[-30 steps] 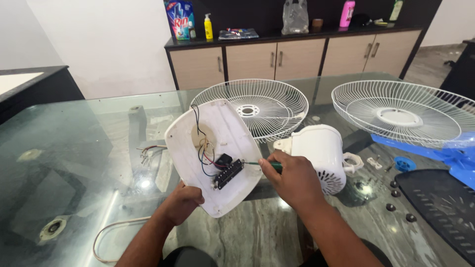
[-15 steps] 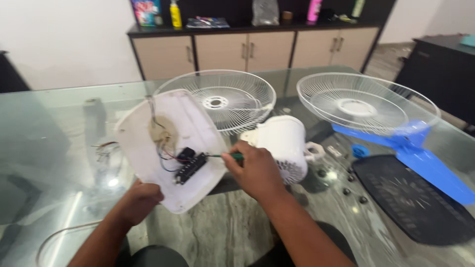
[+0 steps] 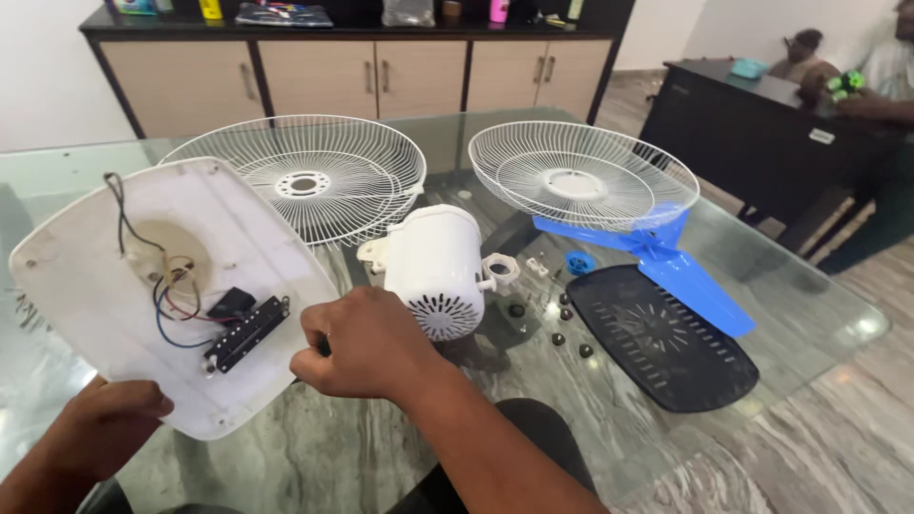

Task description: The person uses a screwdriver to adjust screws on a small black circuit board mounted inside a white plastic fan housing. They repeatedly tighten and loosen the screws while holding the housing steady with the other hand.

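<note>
Over the glass table [image 3: 314,457], your left hand [image 3: 100,424] grips the lower edge of the tilted white fan base cover [image 3: 143,286]; your right hand [image 3: 367,343] is fisted beside its black switch block [image 3: 246,333], perhaps around a tool.

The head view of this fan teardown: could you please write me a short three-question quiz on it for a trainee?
1. True or false: the left hand grips the lower edge of the white base cover, whose wired inner side faces up.
2. Which part lies on the glass table right of the white motor housing? A) a red bucket B) the blue fan blade C) a laptop
3. Fill in: the right hand is closed beside the black ____ strip on the cover.

Key: 1 true; 2 B; 3 switch
</note>
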